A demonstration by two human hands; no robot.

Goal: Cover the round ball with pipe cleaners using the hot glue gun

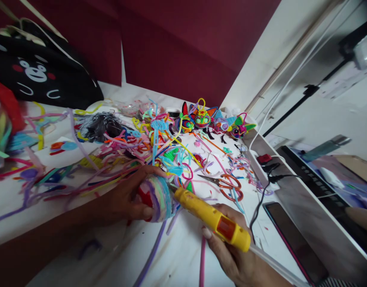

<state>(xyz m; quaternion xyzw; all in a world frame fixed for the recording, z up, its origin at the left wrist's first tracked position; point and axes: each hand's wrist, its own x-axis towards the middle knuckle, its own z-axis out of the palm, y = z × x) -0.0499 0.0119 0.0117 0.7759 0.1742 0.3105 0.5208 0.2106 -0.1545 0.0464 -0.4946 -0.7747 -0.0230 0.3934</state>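
Observation:
My left hand (126, 199) is closed around a round ball (159, 199) wrapped in bands of red, lilac, pale green and blue pipe cleaner. In my right hand (231, 251) is a yellow glue gun (211, 215) with an orange window and a pale cord. Its nozzle points left and meets or nearly meets the ball's right side; exact contact cannot be made out. Just beyond the glue gun lie orange-handled scissors (225, 184), their blades pointing left. Loose pipe cleaners (141, 147) in many colours heap up behind the ball.
Several finished colourful pipe-cleaner heads (203, 117) stand at the back. A black bag (42, 71) with a cartoon face sits far left, near dark tinsel (101, 125). On the right are a phone (293, 239), a black cable (256, 211) and a raised table edge (305, 211).

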